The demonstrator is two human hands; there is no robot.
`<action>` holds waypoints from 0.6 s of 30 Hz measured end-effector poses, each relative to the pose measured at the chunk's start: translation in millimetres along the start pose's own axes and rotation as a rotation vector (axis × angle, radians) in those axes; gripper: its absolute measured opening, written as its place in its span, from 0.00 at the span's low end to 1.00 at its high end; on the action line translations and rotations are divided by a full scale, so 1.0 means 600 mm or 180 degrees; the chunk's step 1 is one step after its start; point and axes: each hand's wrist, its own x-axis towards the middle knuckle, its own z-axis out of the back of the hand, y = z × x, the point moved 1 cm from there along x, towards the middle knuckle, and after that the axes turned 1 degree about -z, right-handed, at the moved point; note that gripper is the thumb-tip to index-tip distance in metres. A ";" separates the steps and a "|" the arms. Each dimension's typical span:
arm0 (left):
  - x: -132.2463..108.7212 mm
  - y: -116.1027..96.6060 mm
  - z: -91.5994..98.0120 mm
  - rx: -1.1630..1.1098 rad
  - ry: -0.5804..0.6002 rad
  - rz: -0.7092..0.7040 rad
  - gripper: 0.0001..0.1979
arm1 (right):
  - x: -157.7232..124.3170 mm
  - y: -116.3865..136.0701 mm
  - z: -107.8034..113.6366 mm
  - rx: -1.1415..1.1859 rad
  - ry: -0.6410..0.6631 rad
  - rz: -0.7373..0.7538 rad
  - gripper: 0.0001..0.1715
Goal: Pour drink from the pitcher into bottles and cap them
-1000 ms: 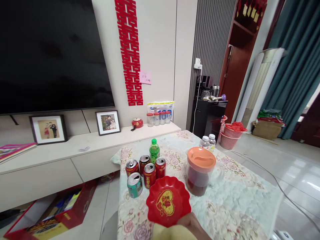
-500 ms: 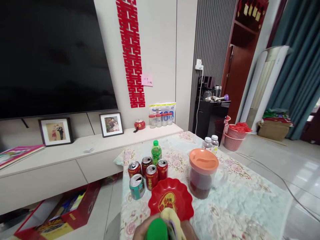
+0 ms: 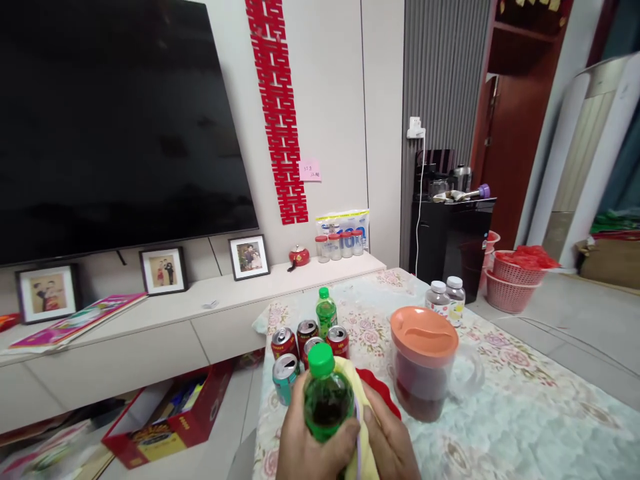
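A green plastic bottle (image 3: 327, 403) with a green cap and dark liquid inside is raised close to me, over the front of the table. My left hand (image 3: 310, 443) wraps round it, thumb across its front. A pale yellow cloth (image 3: 363, 427) lies against the bottle's right side, pressed there by the curled fingers of my right hand (image 3: 391, 440). Behind the hands, the red scalloped plate (image 3: 381, 390) is mostly hidden. Red drink cans (image 3: 285, 343), a teal can (image 3: 286, 380) and another green bottle (image 3: 327, 313) stand beyond, left of the plate.
An orange-lidded pitcher (image 3: 424, 367) of dark liquid stands right of my hands. Two white-capped bottles (image 3: 437, 299) are behind it. A flowered cloth (image 3: 525, 427) covers the table. Several red-lidded jars (image 3: 334, 247) line the white cabinet (image 3: 225, 313). A red box (image 3: 165, 423) sits below.
The held bottle and both hands have risen into fuller view, now covering much of the red plate. The whole scene has shifted rightward as my view turned left.
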 end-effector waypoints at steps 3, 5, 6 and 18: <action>0.029 0.030 -0.012 0.0252 -0.0076 -0.0209 0.40 | -0.010 -0.023 -0.011 -0.0016 -0.0351 -0.0065 0.29; 0.041 0.044 -0.017 0.0337 -0.0116 -0.0206 0.41 | -0.017 -0.033 -0.016 -0.0103 -0.0616 -0.0016 0.28; 0.044 0.049 -0.021 0.0323 -0.0117 -0.0188 0.41 | -0.021 -0.038 -0.018 -0.0152 -0.0729 0.0034 0.28; 0.004 0.037 -0.050 -0.0227 0.0017 -0.0184 0.39 | -0.002 -0.065 -0.009 -0.0411 -0.0788 0.0528 0.30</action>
